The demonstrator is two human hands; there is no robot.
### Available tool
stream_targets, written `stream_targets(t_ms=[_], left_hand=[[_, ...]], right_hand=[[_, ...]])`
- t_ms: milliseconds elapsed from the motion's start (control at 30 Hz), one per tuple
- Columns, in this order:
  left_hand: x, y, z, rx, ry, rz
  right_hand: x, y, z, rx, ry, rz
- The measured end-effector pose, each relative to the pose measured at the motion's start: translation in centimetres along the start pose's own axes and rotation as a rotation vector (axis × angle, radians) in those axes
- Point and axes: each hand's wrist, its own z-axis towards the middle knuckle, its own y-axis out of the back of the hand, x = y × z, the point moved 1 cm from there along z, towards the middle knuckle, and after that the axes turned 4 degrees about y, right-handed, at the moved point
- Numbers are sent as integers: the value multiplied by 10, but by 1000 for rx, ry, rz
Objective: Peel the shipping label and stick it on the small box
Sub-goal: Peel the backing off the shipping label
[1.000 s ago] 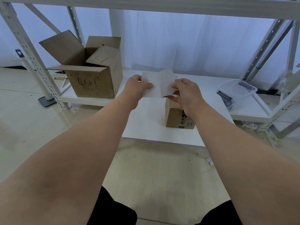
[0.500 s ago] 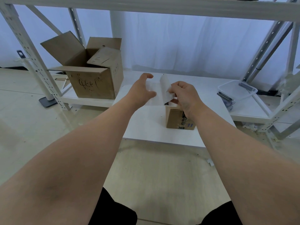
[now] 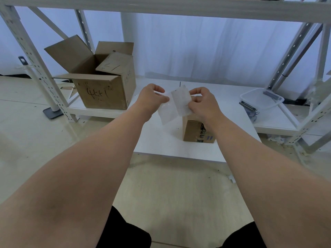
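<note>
Head cam: vs half a sec ago, left hand is now pinching again, thumb and fingers clamped on the backing sheet; it was splayed open. Right hand is pinching the shipping label, the two sheets splitting apart between the grips. Small box is sitting right under the right grip, its top partly hidden by that hand. Big open carton is standing well left of the grips, clear plastic tub off to the right. Both forearms are reaching fwd, wrists level.

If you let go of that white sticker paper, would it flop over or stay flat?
Probably flop: the label already bends between the left hand and right hand. It looks thin and see-through, so likely very light, and may tear if tugged hard.
</note>
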Motion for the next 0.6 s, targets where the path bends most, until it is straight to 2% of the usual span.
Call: stream_targets(t_ms=[267, 600], left_hand=[[-2, -3, -3, 69, -14, 65], [4, -2, 3, -14, -16, 125]], right_hand=[[2, 0, 1, -16, 49, -110], [8, -4, -9, 29, -52, -44]])
